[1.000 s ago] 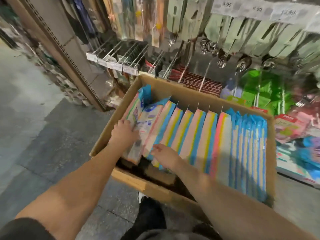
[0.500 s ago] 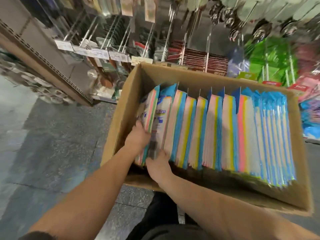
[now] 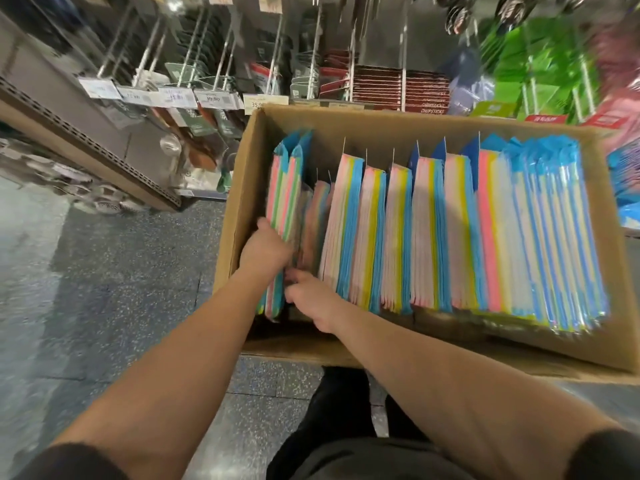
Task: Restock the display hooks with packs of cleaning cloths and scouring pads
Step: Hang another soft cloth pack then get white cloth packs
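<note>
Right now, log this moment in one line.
left hand: grips cloth packs | right hand: at packs' near end | box: stocked

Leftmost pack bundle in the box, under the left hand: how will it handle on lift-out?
The leftmost bundle is probably light and floppy: it shows thin stacked cloth layers. Its film wrap looks glossy, so maybe slippery. The left hand grips it against the cardboard box wall; a low grip may let the top sag.

Pink, yellow, blue striped cloth packs (image 3: 429,230); brown box (image 3: 242,188).
</note>
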{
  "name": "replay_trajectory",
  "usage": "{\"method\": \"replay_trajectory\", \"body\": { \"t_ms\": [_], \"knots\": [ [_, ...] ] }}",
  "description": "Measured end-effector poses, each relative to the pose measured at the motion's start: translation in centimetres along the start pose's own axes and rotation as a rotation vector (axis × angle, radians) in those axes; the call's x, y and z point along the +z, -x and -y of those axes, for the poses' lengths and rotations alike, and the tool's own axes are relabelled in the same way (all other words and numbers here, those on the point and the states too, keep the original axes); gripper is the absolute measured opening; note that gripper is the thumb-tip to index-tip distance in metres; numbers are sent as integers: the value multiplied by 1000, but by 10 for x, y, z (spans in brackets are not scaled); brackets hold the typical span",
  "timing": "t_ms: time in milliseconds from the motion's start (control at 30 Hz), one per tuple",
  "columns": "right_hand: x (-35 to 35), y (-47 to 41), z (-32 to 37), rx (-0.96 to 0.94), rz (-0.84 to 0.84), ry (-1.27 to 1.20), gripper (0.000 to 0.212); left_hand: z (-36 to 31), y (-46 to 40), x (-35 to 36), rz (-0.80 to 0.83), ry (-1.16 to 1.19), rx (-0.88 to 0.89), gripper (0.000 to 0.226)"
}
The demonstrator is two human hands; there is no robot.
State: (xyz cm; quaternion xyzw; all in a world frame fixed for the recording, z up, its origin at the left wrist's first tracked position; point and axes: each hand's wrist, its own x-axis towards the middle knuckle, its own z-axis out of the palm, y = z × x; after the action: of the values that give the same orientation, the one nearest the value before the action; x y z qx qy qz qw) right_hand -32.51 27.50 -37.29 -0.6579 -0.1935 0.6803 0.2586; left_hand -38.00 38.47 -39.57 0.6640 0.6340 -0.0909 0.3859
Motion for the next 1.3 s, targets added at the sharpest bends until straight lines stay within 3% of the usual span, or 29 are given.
{"method": "replay_trajectory", "body": {
  "t_ms": [67, 200, 367, 500, 600, 733, 933, 1067, 1133, 1200, 1300],
  "knots": [
    [-2, 4, -2, -31, -3, 51, 58, -1, 9, -2, -56, -69, 27, 45],
    [-24, 26, -2, -129, 9, 59, 51, -13, 43, -18, -166, -46, 66, 40],
    [-85, 72, 9, -298, -169, 86, 47, -50, 101, -45, -246, 287, 194, 40],
    [-154, 131, 9, -490, -400, 12, 34, -97, 148, -48, -172, 514, 321, 45],
    [-222, 187, -6, -528, -527, -172, 35, -145, 186, -18, -57, 587, 386, 44],
    [-325, 269, -56, -626, -754, -314, 51, -218, 249, 55, 174, 648, 533, 59],
    [-463, 417, -176, -693, -755, -562, 58, -335, 367, 211, 555, 688, 653, 56],
    [-539, 513, -255, -756, -813, -761, 12, -415, 442, 303, 762, 630, 710, 60],
    [-571, 556, -288, -769, -880, -825, 15, -456, 474, 343, 865, 595, 767, 62],
    [-603, 593, -318, -799, -947, -878, 35, -495, 501, 381, 952, 559, 829, 64],
    [-649, 638, -358, -842, -1040, -932, 23, -551, 533, 433, 1024, 486, 869, 67]
  ]
}}
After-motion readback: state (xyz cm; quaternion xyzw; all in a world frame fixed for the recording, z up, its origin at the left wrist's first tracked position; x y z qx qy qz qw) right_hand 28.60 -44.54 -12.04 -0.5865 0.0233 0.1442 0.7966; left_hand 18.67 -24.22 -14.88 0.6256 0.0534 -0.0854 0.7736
